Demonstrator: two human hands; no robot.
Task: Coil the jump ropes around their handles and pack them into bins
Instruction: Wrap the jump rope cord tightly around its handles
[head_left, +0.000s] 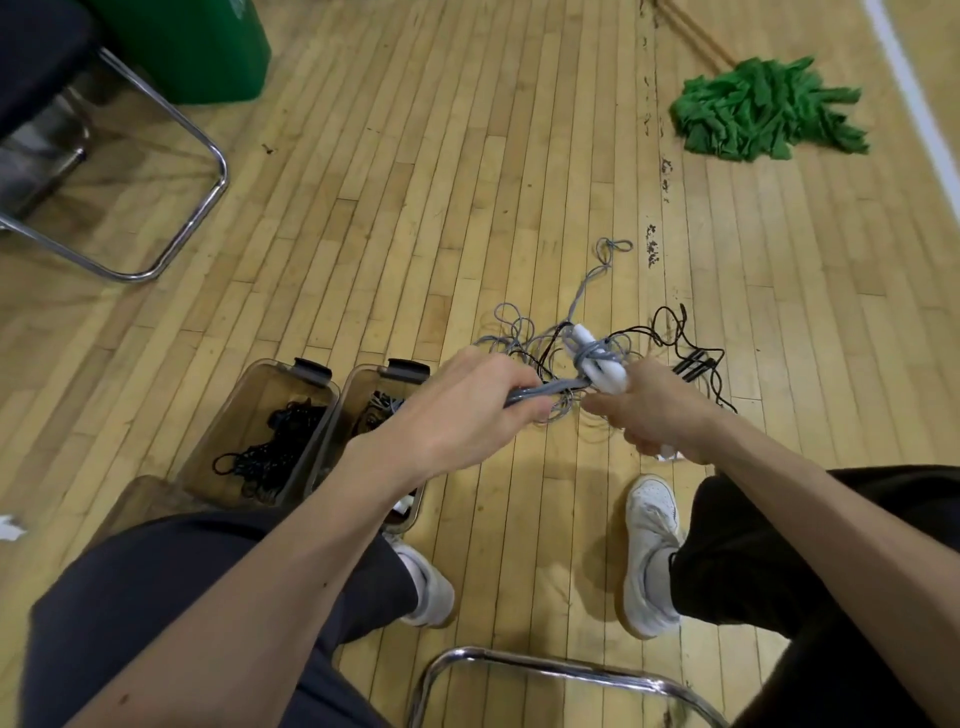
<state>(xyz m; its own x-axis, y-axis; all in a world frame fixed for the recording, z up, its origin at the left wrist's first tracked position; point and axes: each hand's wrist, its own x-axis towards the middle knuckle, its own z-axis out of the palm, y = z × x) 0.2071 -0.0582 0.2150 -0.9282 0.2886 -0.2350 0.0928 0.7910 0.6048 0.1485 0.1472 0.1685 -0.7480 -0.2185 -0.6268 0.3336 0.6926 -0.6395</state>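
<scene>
Grey jump rope (550, 388) – I read it taut between the hands, above the floor | left hand (462, 415) grips the cord | right hand (665, 415) clasps the white handles (608, 371), a few turns on | black rope (675, 332) tangled on the floor beyond | clear bin (221, 415) at left holds black ropes

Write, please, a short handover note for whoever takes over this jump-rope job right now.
Left hand: grips the grey rope, pulled taut toward the handles.
Right hand: grips the white handles, which have a few turns of grey rope round them.
Done: a coiled black bundle lies in the left bin; the right bin holds more rope, partly hidden by the arm.
Left: wind on the loose grey rope lying on the floor and bin it, then do the black rope beyond the right hand.
</scene>
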